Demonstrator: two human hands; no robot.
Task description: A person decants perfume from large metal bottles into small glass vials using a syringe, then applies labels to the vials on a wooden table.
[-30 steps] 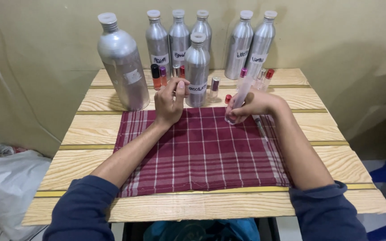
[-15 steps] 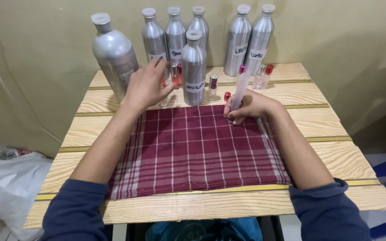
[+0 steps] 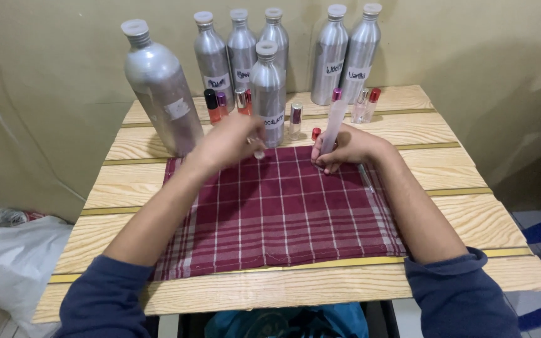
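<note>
Head view: my left hand point(image 3: 230, 143) has come back from the small vials by the metal bottles and now pinches a small clear vial point(image 3: 258, 152), low over the checked cloth point(image 3: 283, 213). My right hand point(image 3: 345, 147) stays closed around the frosted tube point(image 3: 333, 128), upright, just right of the vial. Both pieces now sit close together.

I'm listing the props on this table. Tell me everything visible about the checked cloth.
The checked cloth is dark red with thin white lines, looks like woven cotton and has a stitched hem along its near edge. It lies flat on the wooden slat table, reaching from near the front edge back towards the metal bottles. The right hand rests on its far edge; the left hand is above it.
</note>
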